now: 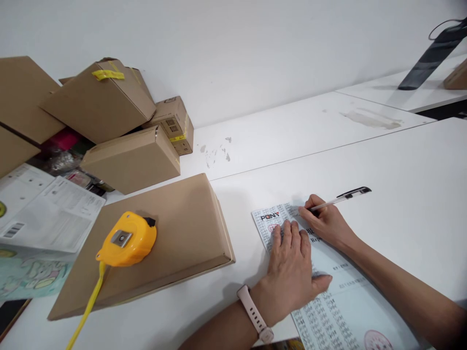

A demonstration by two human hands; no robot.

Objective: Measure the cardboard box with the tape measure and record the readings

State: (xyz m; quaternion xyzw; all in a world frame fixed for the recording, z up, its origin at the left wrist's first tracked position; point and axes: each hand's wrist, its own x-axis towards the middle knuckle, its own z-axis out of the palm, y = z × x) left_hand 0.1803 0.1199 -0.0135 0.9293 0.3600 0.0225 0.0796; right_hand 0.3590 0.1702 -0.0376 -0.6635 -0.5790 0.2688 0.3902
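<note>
My right hand (330, 221) is closed around a pen (343, 196) with a clear barrel and a black cap on its upper end. Its tip, hidden behind my fingers, is over the upper part of a printed sheet (335, 291). The sheet is pale blue, bears the word PONY, a red stamp and columns of small handwriting. Flat on the sheet's left side rests my left hand (290, 267), fingers stretched out and thumb apart, holding nothing. A pale pink watch strap circles the left wrist.
Left of the sheet lies a flat cardboard box (186, 223) with a yellow tape measure (127, 240) on it. Several cardboard boxes (105, 102) are stacked behind, against the wall. Papers and packages (47, 209) crowd the left. A dark bottle (430, 61) stands at the far right.
</note>
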